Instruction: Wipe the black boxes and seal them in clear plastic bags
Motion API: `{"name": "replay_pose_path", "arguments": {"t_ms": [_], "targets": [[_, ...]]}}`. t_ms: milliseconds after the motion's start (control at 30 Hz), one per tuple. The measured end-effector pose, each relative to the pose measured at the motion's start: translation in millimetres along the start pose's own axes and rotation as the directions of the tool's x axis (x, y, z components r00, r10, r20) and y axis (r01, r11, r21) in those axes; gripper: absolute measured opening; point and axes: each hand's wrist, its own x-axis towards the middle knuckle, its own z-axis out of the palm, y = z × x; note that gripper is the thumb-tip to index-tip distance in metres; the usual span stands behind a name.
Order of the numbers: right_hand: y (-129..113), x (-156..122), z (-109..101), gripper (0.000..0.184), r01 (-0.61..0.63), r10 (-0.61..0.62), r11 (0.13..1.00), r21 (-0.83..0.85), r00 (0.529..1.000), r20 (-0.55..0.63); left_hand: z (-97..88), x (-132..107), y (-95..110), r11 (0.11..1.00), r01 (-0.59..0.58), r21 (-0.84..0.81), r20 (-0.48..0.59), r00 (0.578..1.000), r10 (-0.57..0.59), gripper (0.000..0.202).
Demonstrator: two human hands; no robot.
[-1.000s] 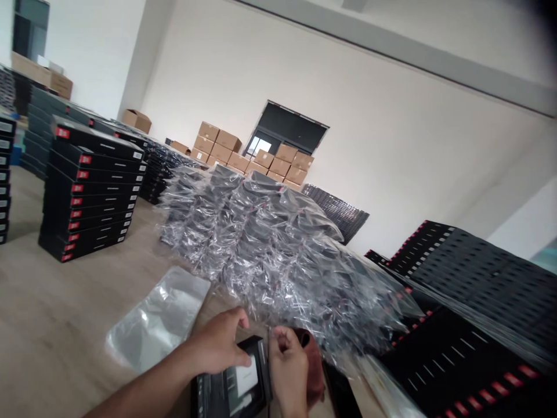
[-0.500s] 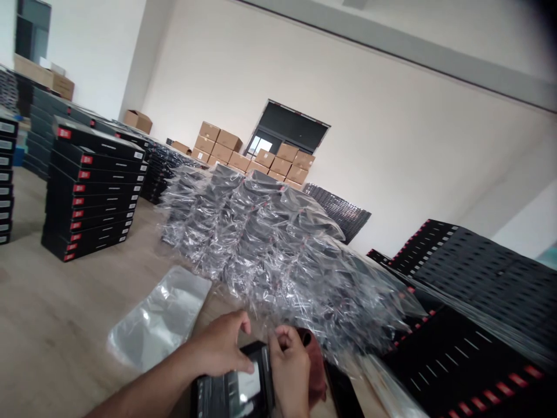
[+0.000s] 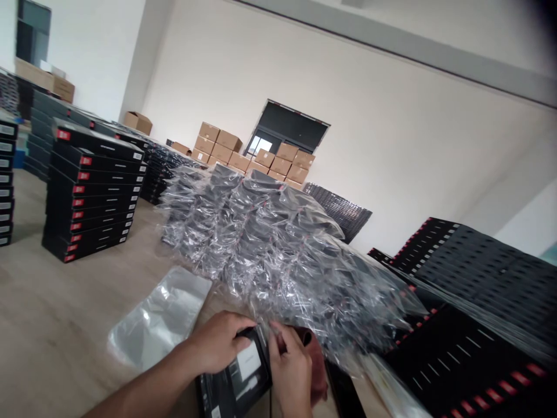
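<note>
A black box (image 3: pixel 226 388) with a white label lies at the bottom centre, glossy as if in clear film. My left hand (image 3: pixel 220 342) grips its far left corner, thumb on the label side and fingers over the far edge. Beside the box's far right corner, my right hand (image 3: pixel 289 368) is closed in a pinch on the edge of a clear plastic bag (image 3: pixel 262 332); its fingertips partly hide the film. A reddish-brown cloth (image 3: pixel 317 371) lies just right of my right hand, and past it a flat dark object (image 3: pixel 346 392).
Clear plastic bags (image 3: pixel 161 316) lie flat on the left of the wooden surface. Plastic-wrapped boxes (image 3: pixel 261 244) are heaped straight ahead. Black boxes are stacked at the left (image 3: pixel 96 191) and right (image 3: pixel 456 348). Brown cartons (image 3: pixel 256 157) stand against the back wall.
My left hand's fingers have moved right and closed onto the box's far edge. The box has tilted slightly, showing more of its label. My right hand's fingertips have moved a little farther out.
</note>
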Motion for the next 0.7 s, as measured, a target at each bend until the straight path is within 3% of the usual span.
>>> {"name": "replay_pose_path", "arguments": {"t_ms": [100, 200, 267, 500, 700], "targets": [[6, 0, 0, 0.029, -0.162, 0.162, 0.986, -0.030, 0.987, -0.003, 2.2, 2, -4, 0.996, 0.027, 0.079, -0.029, 0.999, -0.025, 0.041], [17, 0, 2, 0.021, -0.425, 0.419, 0.904, 0.040, 0.902, 0.108, 3.9, 3, -7, 0.989, 0.107, 0.103, -0.074, 0.992, -0.100, 0.044], [23, -2, 3, 0.026, -0.512, 0.482, 0.849, 0.128, 0.851, 0.208, 5.1, 4, -9, 0.988, 0.133, 0.083, -0.091, 0.988, -0.126, 0.048], [28, -5, 7, 0.034, -0.597, 0.509, 0.727, 0.339, 0.800, 0.319, 10.0, 8, -17, 0.984, 0.174, 0.024, -0.128, 0.977, -0.170, 0.046], [22, 1, 4, 0.018, -0.495, 0.427, 0.812, 0.308, 0.865, 0.265, 11.4, 13, -26, 0.978, 0.205, -0.022, -0.193, 0.959, -0.206, 0.047]]}}
